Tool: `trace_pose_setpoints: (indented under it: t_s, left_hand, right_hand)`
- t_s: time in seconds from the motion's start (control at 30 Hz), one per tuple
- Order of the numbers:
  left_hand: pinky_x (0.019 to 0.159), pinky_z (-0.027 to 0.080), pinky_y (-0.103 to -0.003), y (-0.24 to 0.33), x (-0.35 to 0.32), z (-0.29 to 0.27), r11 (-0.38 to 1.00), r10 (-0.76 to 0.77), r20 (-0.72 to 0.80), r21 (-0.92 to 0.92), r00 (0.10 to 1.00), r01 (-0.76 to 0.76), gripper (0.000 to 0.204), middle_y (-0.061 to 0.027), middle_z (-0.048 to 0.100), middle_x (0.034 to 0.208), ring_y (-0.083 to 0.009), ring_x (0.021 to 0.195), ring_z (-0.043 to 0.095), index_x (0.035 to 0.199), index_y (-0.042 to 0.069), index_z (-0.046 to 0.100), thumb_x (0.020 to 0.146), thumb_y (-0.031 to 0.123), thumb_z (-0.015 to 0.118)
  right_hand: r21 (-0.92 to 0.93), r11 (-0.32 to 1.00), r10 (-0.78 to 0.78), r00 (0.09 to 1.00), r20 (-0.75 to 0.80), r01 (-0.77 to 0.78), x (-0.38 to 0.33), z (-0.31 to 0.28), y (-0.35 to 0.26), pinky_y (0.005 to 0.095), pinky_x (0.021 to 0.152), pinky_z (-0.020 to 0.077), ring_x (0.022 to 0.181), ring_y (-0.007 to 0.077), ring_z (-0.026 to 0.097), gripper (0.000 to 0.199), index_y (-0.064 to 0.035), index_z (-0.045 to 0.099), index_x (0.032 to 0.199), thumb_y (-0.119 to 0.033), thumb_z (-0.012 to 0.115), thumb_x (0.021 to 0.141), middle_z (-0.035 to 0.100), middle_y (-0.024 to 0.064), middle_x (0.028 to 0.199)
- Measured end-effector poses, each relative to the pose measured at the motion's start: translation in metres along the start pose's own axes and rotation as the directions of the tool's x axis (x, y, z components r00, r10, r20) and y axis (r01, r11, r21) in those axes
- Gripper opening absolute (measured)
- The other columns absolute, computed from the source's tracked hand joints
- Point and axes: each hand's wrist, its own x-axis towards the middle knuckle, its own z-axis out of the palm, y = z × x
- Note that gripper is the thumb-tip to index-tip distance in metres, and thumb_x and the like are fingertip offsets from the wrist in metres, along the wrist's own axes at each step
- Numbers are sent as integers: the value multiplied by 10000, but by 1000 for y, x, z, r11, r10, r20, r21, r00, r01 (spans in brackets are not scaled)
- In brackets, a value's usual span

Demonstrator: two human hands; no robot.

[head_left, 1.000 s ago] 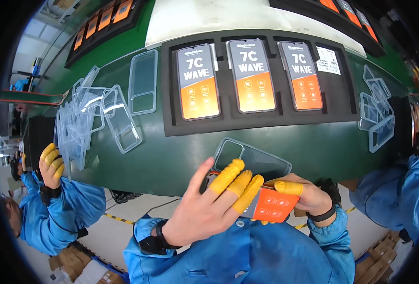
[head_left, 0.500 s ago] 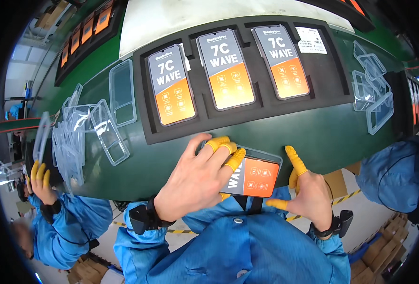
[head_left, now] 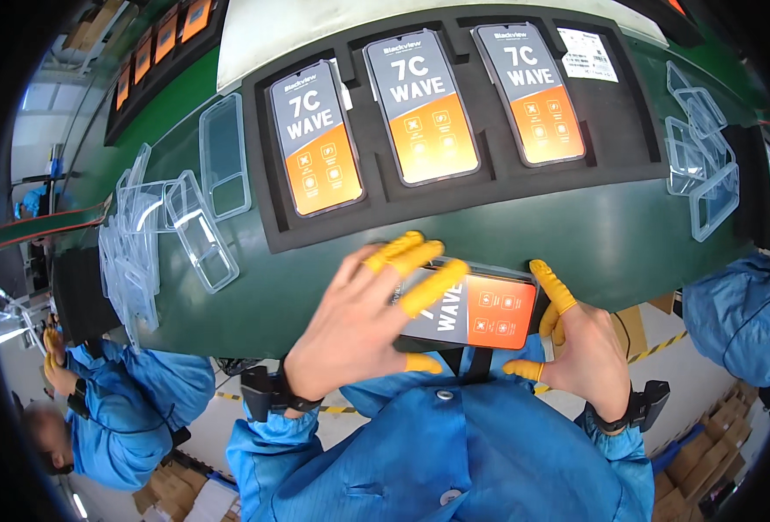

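A smartphone (head_left: 500, 320) with a grey and orange screen film lies sideways at the table's near edge, a clear phone case (head_left: 489, 271) showing along its far side. My left hand (head_left: 350, 322) spans its left end, yellow-cotted fingers over the film and far edge, thumb by the near edge. Around the right end curves my right hand (head_left: 580, 344), index finger at the far corner and thumb beside the near one. The fingertips' exact contact is partly hidden. Beyond my hands, three like smartphones (head_left: 317, 139), (head_left: 424, 109), (head_left: 531, 96) rest in slots of a black foam tray (head_left: 385, 213).
Loose clear phone cases (head_left: 133, 261) pile up on the left of the green table (head_left: 576, 213); several more (head_left: 713, 187) lie at the right. A white printed label (head_left: 588, 54) sits in the tray's right slot. Co-workers in blue (head_left: 128, 426), (head_left: 737, 317) are at both sides.
The smartphone has shifted slightly right in view, toward my right hand, which now meets its right end. My left fingers have straightened and spread across the film. The view has shifted a little.
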Motion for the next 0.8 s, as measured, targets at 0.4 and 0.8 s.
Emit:
trace_pose_setpoints:
  t_s: [0.4,0.8]
  left_hand:
    - [1004,441,-405,-34,-18,-3,954,-149,-56,-272,987,128,888,-144,592,1238,-362,1154,554,1265,18,626,467,232,952]
    - [938,470,-406,-21,-13,-7,965,-219,-4,-149,976,216,873,-139,570,1150,-363,1062,555,1273,28,625,480,212,940]
  right_hand:
    - [-82,997,-28,981,-193,12,13,20,-26,422,751,538,843,377,674,923,5,557,1376,-276,944,586,686,197,914]
    - [-95,985,-157,976,-150,144,23,6,-11,419,725,541,821,379,674,777,-63,666,1271,-153,927,545,675,190,947]
